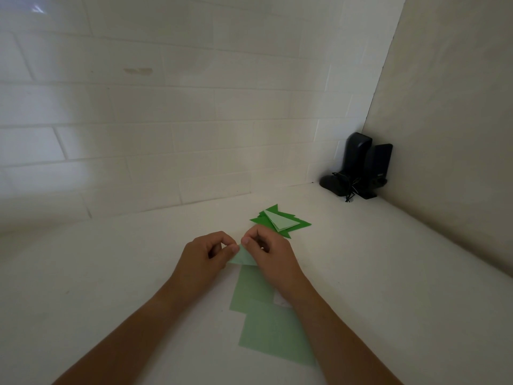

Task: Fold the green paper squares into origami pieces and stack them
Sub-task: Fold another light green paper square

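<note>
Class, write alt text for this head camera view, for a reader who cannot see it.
Two hands, left hand and right hand, pinch a pale green folded paper over a white counter. Beyond lies a stack of folded green pieces; nearer, flat green squares. Black speakers stand in the corner.

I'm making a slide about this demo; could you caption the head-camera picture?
Both hands, left hand and right hand, pinch a pale green paper piece between folded triangles and unfolded squares.

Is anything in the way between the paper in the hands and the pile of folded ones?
Nothing visible is. The left hand and right hand pinch the pale green piece, and only bare white table lies between it and the folded pile just beyond.
</note>
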Motion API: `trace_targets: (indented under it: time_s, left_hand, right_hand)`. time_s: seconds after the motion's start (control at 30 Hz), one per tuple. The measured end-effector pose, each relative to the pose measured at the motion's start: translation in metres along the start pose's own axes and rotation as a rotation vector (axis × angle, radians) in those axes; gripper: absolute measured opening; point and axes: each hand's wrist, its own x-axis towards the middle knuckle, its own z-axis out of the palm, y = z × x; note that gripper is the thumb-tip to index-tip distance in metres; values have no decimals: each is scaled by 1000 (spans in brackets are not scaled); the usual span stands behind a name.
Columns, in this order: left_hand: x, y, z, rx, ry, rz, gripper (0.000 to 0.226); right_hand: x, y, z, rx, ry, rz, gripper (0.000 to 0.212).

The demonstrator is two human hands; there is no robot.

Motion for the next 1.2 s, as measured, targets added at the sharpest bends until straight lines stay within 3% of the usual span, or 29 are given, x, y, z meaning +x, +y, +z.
trace_targets:
  time_s: [0.2, 0.4, 0.6, 0.63, 0.73, 0.9, 1.03, 1.2]
  left_hand:
    - [0, 1, -1, -19, -7, -30, 14]
    - [-3, 6, -1, -60, 43, -35, 13]
    - [2, 1, -3, -123, 119, -55, 14]
    - [2, 1, -4, -153, 115, -63, 8]
    - [0, 3, -4, -181, 78, -48, 23]
    - [-1, 2, -4, -188, 18, -42, 7]
    - [-1, 4, -4, -195, 24, -41, 22]
    - [-3, 7, -6, -279, 17, -89, 10]
  right_hand:
    - [-1, -3, 1, 24, -31, 22, 11]
    - [0, -1, 0, 41, 43, 49, 11]
    - [1, 0, 2, 54, -34, 60, 14]
    - [1, 1, 2, 56, -42, 52, 14]
    - [0, 1, 2, 49, -71, 37, 11]
    - [-2, 0, 3, 18, -114, -16, 11]
    - [-3, 0, 2, 12, -110, -30, 12]
    - [-1, 1, 2, 28, -82, -24, 11]
